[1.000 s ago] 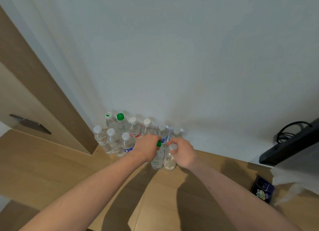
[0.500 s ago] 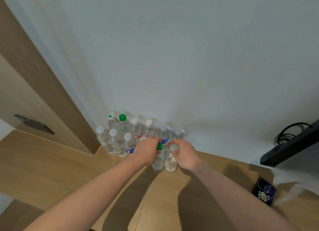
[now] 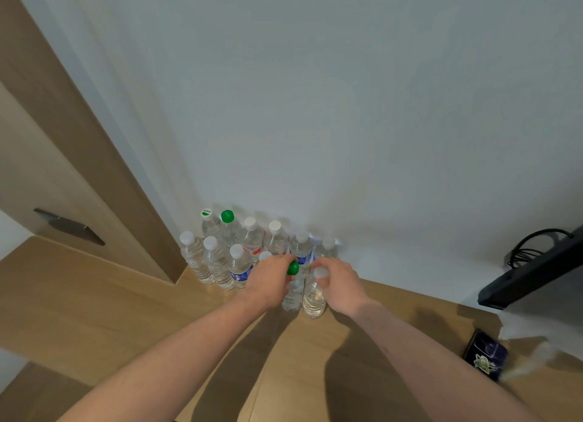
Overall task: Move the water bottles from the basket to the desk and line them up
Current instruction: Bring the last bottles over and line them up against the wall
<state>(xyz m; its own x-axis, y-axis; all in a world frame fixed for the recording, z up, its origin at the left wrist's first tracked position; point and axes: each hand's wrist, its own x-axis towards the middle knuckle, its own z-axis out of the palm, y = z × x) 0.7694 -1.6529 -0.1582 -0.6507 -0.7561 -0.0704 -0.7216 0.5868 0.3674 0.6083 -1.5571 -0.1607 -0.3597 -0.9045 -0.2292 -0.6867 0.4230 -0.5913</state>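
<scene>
Several clear water bottles (image 3: 217,264) stand in two rows on the wooden desk (image 3: 94,311), against the white wall. My left hand (image 3: 268,281) grips a green-capped bottle (image 3: 293,287) near its neck. My right hand (image 3: 339,287) grips a white-capped bottle (image 3: 315,298) right beside it. Both held bottles stand upright on the desk at the right end of the front row, touching each other. The basket is out of view.
A wooden cabinet panel (image 3: 79,169) with a metal handle (image 3: 67,226) rises at the left. At the right are a black monitor edge (image 3: 530,276) with cables (image 3: 527,248), a dark blue box (image 3: 485,358) and white tissue (image 3: 530,336).
Both hands stay on their two bottles; the view has shifted slightly, and the bottles seem set down a little closer to the row.
</scene>
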